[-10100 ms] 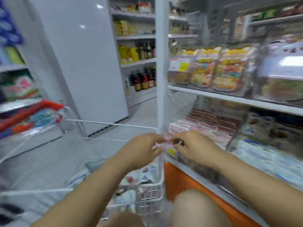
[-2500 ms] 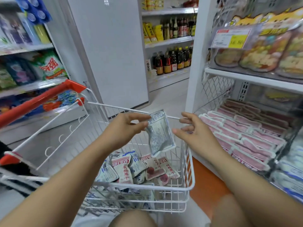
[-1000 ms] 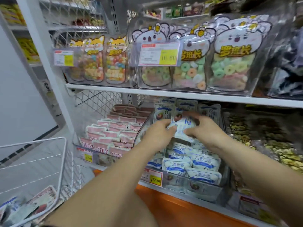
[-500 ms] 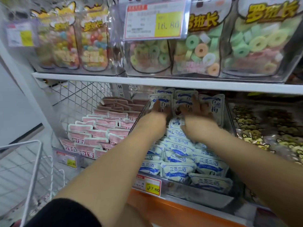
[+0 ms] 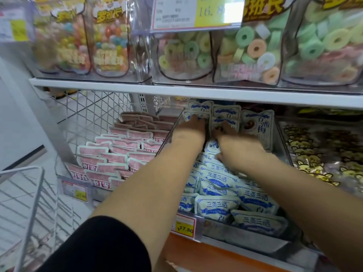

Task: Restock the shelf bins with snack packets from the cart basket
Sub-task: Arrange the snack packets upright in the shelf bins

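Packet point(image 5: 224, 122) from cart basket point(image 5: 37, 173) was moved into bin point(image 5: 245, 242) and pressed upright by left hand point(image 5: 189, 132) and right hand point(image 5: 237, 148), fingers straight, nothing gripped: one more restocked.

Lower shelf point(image 5: 255, 250) — clear bins point(image 5: 245, 235) side by side, packets point(image 5: 216, 207) inside.

Light: even and fairly bright, falling from above. A white glare patch washes out part of the price tag point(image 5: 196, 12) on the upper bins. Shade sits under the shelf board point(image 5: 196, 93), at the back of the lower bin. Your left hand point(image 5: 189, 130) and right hand point(image 5: 235, 148) are motion-blurred. Whole frame is soft. Straight lines lean toward the edges, and the yellow packets point(image 5: 324, 154) at right are smeared.
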